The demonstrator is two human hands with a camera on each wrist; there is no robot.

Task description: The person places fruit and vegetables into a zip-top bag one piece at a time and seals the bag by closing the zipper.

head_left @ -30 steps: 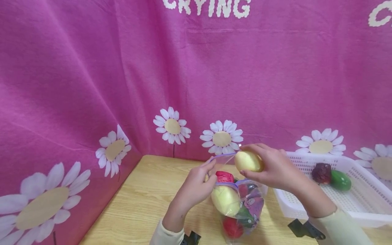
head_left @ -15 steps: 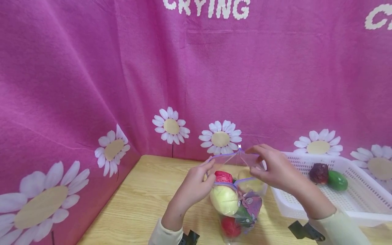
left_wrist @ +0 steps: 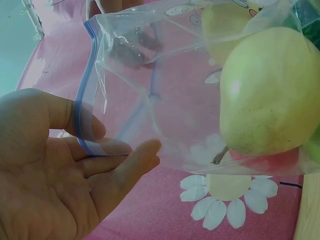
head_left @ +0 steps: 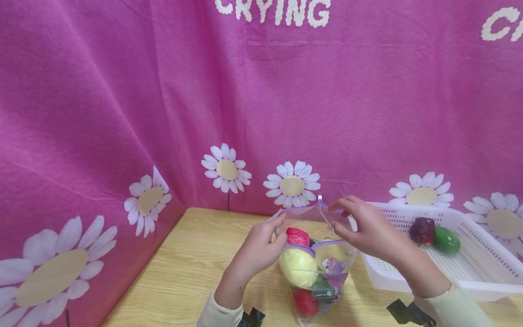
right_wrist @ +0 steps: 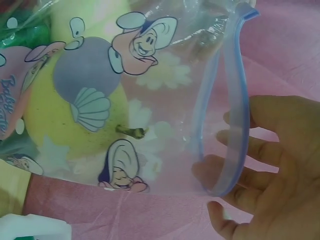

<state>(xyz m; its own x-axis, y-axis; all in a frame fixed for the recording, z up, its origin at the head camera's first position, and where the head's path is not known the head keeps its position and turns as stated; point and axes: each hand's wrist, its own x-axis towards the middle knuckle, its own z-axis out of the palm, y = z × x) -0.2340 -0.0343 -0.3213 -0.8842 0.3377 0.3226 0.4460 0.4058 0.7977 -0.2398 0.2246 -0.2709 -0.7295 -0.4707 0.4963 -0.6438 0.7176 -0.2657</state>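
A clear printed zip bag [head_left: 337, 278] with a blue-purple rim stands on the table, its mouth spread. My left hand [head_left: 258, 250] pinches the rim at the left; in the left wrist view its thumb overlaps the zip strip. At the right side of the mouth is my right hand [head_left: 367, 230], thumb and fingers apart, several fingertips showing through the strip [right_wrist: 239, 125]. Pale yellow fruit with a stem [left_wrist: 270, 92] lies inside on the left, with another yellow fruit [right_wrist: 55, 122] at the right. Red items [head_left: 305, 303] and something green [head_left: 323, 288] also show through the plastic.
Right of the bag stands a white perforated basket [head_left: 486, 285] holding a dark purple-brown item [head_left: 422, 230] and a smooth green item [head_left: 447, 240]. The wooden table [head_left: 180, 272] meets a pink flowered curtain [head_left: 359, 113] behind and at left.
My right hand held a yellow fruit over the bag mouth; it has let go and that fruit now lies inside at the right. The left hand keeps its place at the rim.
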